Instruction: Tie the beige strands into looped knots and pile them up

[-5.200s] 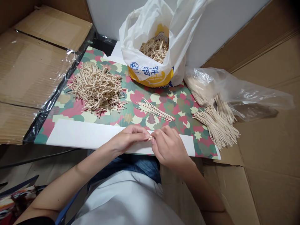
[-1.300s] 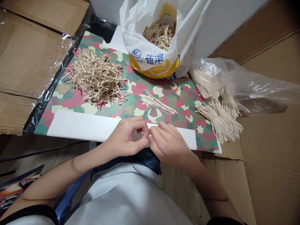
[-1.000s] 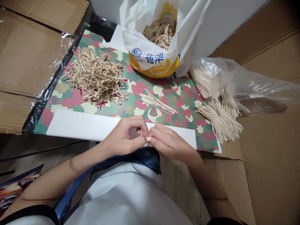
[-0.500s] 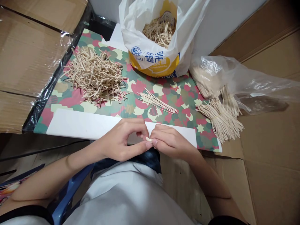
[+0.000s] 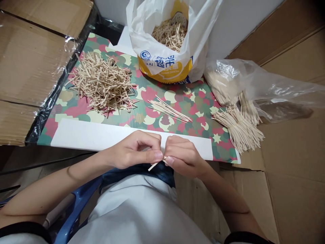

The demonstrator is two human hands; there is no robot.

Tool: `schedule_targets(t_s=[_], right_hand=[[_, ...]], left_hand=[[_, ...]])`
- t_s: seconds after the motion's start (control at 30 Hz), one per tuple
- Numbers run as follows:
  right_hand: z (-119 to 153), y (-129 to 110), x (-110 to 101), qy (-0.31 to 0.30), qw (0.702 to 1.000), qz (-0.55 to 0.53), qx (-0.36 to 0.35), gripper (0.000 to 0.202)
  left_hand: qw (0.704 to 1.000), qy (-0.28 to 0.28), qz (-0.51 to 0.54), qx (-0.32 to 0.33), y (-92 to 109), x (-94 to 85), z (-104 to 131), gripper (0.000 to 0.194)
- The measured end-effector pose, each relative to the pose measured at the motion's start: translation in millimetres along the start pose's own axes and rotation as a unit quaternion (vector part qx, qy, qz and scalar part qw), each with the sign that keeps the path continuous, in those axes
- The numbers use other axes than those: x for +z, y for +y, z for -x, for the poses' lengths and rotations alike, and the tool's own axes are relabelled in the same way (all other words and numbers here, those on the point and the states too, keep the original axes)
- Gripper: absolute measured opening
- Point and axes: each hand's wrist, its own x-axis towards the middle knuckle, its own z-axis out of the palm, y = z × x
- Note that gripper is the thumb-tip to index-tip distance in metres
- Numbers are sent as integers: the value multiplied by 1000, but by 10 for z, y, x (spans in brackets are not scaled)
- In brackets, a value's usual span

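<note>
Both hands meet in front of the table's near edge. My left hand (image 5: 141,149) pinches a pale thin strip (image 5: 153,166) between thumb and curled fingers, and one end of it sticks out below the thumb. My right hand (image 5: 184,156) is closed on the same strip beside the left fingertips; the part between the hands is mostly hidden. Beyond them, several long loose sticks (image 5: 170,110) lie on the patterned cover. A heap of short knotted or bent pieces (image 5: 103,83) is at the left. Tied bundles of sticks (image 5: 240,128) lie at the right edge.
A white and yellow plastic bag (image 5: 165,64) holding more short pieces stands at the back of the table (image 5: 76,105). A clear plastic bag (image 5: 274,88) with sticks inside spreads to the right. Cardboard boxes (image 5: 35,61) wrapped in film are at the left.
The left thumb and fingers have closed together and shifted slightly. A straight end of the strip now points down and left, where a small loop showed between the fingertips before.
</note>
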Motion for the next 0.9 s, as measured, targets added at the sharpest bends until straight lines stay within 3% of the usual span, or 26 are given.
schedule_targets(t_s=[0.17, 0.43, 0.9], right_hand=[[15, -21, 69, 44, 999, -6, -2, 29], [50, -81, 98, 95, 994, -55, 11, 26], [150, -88, 139, 114, 986, -120, 32, 24]], left_hand=[[997, 47, 58, -27, 22, 86, 51, 36], [993, 75, 71, -49, 97, 163, 112, 35], [993, 82, 72, -50, 7, 205, 149, 34]])
